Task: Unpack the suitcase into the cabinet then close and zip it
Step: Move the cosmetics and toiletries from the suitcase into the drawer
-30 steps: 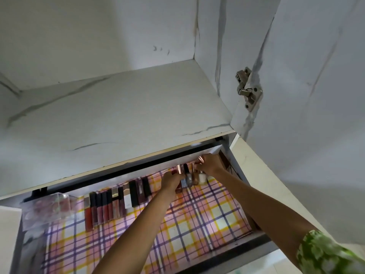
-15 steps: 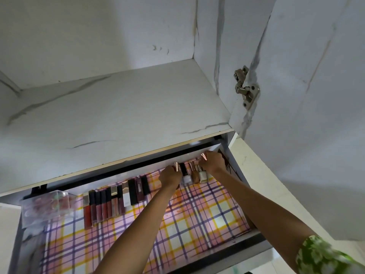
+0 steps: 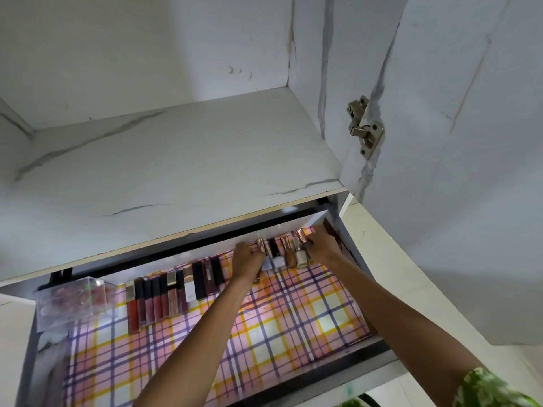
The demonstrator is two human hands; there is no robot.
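At the lower left of the frame, a clear plastic box [image 3: 72,301] is sitting in the back corner of the cabinet's pulled-out drawer [image 3: 308,374], on its plaid liner [image 3: 182,356]. Just right of it, a row of lip gloss tubes [image 3: 176,292] is lying side by side against the drawer's back wall. Right of centre, the left hand [image 3: 248,261] is curling its fingers around something small at the left end of a short row of nail polish bottles [image 3: 286,254]; what exactly it is holding I cannot tell. The right hand [image 3: 321,245] is closing its fingers on the rose-gold capped bottle at the row's right end. The suitcase is not showing anywhere in this view.

The bottles are standing close together, touching, with tall caps, so a nudge from either hand while squaring the row is likely to topple one into the next. Because both arms are reaching deep, a forearm dragging back could also be sweeping the gloss tubes out of line.
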